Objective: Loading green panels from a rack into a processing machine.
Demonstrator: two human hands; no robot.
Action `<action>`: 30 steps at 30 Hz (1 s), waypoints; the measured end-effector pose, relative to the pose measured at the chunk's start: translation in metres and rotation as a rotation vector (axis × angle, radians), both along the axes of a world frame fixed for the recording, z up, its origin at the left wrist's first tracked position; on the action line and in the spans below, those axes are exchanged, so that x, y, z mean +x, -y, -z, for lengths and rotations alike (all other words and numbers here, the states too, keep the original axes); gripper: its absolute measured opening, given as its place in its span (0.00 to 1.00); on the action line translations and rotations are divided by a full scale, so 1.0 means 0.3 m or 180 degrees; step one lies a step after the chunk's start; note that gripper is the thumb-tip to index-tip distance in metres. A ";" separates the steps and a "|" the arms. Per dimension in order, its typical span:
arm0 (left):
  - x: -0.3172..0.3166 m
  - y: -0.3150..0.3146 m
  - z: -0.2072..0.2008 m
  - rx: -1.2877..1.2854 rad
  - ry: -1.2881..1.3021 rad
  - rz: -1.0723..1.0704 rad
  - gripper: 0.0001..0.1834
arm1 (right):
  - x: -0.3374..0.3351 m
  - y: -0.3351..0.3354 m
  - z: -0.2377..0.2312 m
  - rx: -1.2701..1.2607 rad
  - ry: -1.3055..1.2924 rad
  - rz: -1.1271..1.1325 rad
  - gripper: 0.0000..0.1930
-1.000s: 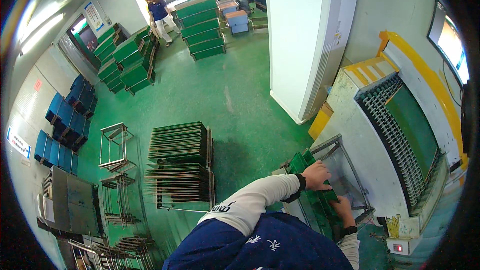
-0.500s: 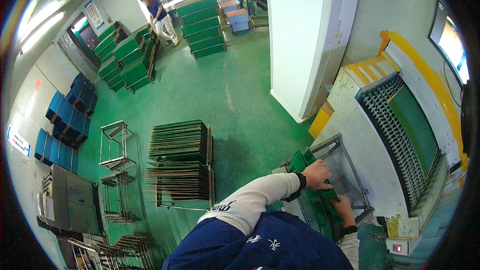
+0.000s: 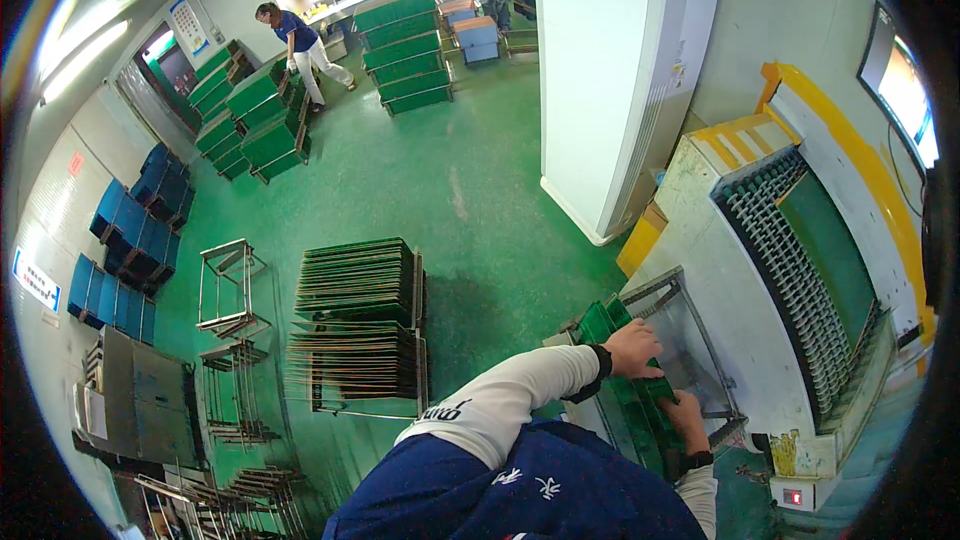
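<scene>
Presumably light, stiff and easily scratched, the green panels (image 3: 640, 422) standing beside the roller machine (image 3: 778, 265) seem best held by their edges, where the left hand (image 3: 632, 348) and right hand (image 3: 687, 420) touch, fingers bent, grip unclear.

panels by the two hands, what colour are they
The panels are green, shown best in the head view.

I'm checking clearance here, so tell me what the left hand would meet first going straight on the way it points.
Most likely the slanted metal bar beyond the left hand, though depth is unclear and it might pass above.
</scene>
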State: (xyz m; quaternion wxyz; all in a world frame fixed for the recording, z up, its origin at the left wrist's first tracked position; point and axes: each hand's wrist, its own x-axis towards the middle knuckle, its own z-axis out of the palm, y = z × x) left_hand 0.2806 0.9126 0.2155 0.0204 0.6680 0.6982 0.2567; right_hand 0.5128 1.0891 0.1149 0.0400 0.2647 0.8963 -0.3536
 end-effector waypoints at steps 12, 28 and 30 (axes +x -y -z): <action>-0.001 0.004 0.010 0.0003 -0.0004 0.0016 0.25 | -0.009 0.028 -0.033 -0.0034 0.0049 0.0122 0.19; -0.004 0.001 0.005 -0.0150 0.0037 0.0032 0.28 | -0.018 0.007 0.000 -0.0065 0.0044 -0.0046 0.17; -0.002 0.010 0.031 -0.0075 0.0083 -0.0065 0.27 | -0.030 0.020 -0.040 -0.0132 0.0030 -0.0117 0.18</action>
